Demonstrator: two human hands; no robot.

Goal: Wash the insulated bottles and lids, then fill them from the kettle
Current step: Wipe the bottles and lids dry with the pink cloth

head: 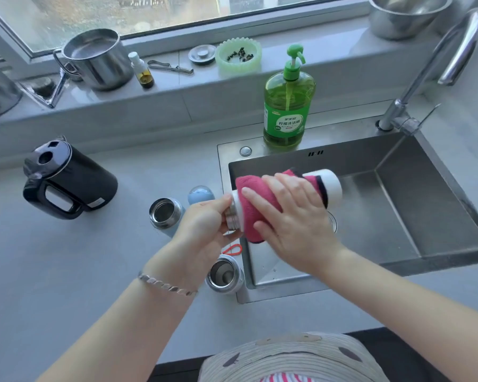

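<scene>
I hold a white insulated bottle [332, 186] sideways over the left part of the steel sink [425, 210]. My left hand [204, 230] grips its threaded metal neck. My right hand [293, 216] presses a pink cloth [253, 213] wrapped around the bottle's body. On the counter stand an open light-blue bottle [166, 216] and, behind it, a blue lid [201, 194]. Another open steel-rimmed bottle [224, 274] stands by the sink's front left corner, with a red loop [233, 249] beside it. The black kettle [69, 180] sits at the left.
A green dish-soap pump bottle [289, 106] stands on the sink's back rim, the tap [431, 67] at the right. The window ledge carries a steel pot [98, 60], a small dropper bottle [142, 71], a green strainer dish [238, 55] and a steel bowl [406, 15].
</scene>
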